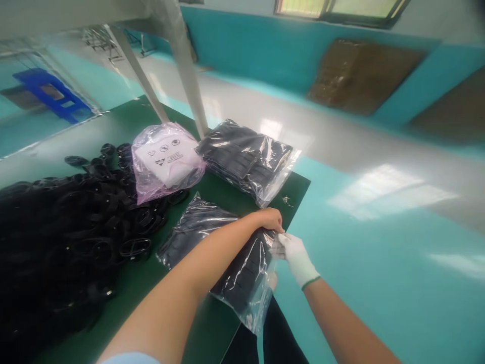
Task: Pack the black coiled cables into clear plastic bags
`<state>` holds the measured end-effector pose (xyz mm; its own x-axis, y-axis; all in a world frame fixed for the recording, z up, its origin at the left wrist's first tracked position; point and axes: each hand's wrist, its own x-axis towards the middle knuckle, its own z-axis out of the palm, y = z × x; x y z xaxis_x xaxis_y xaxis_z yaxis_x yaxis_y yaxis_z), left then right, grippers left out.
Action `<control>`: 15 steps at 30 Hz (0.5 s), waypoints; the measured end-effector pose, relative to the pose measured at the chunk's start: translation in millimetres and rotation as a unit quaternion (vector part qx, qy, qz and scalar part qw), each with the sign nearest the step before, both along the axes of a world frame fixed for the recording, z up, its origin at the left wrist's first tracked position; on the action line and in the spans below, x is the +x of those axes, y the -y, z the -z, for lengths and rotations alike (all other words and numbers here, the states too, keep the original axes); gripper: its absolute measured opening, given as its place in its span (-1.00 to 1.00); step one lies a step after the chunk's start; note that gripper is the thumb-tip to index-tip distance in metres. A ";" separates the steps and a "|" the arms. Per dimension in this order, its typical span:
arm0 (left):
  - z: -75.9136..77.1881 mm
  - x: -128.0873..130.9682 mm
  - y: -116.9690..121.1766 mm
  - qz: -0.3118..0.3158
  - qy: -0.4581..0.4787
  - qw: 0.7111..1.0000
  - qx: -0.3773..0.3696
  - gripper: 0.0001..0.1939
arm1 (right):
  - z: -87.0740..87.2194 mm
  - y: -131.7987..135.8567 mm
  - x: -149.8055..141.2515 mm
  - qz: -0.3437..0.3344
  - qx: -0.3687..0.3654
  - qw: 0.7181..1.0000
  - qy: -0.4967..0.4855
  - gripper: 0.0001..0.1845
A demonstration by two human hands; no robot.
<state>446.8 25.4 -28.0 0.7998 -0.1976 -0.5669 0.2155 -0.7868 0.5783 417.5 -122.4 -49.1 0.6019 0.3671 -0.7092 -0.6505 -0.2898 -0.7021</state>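
A clear plastic bag (242,273) filled with flat black items lies at the corner of the green table. My bare left hand (270,219) is closed at the bag's upper right edge, its fingers pinching the plastic. Right beside it, my right hand (293,252), in a white glove with a green cuff, grips the same edge with fingers pressed together. The bag's lower right end juts past the table edge. My left forearm crosses over the bag and hides part of it.
A second clear bag of black items (246,156) lies behind, near a table post (189,76). Left of it is a pinkish bag holding white printed packets (170,159). Black loop-shaped parts (87,222) are heaped on the left of the green table (151,283).
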 end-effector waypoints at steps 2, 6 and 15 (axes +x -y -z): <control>-0.6 1.2 0.8 -0.012 0.000 1.000 0.016 -0.77 | -2.0 -1.7 -0.5 -0.002 -0.007 1.000 -0.002 -0.74; -4.3 -0.1 2.0 -0.026 -0.007 0.999 0.018 -0.77 | -2.0 -0.2 -3.4 -0.006 -0.011 1.000 -0.010 -0.76; 0.7 0.8 -4.2 -0.022 0.003 1.000 -0.021 -0.84 | -1.1 1.1 -7.8 0.018 0.017 0.999 -0.022 -0.74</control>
<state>447.6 29.5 -28.7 0.8110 -0.1862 -0.5545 0.2455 -0.7521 0.6116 409.6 -123.5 -48.0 0.5844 0.3704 -0.7220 -0.6901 -0.2413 -0.6823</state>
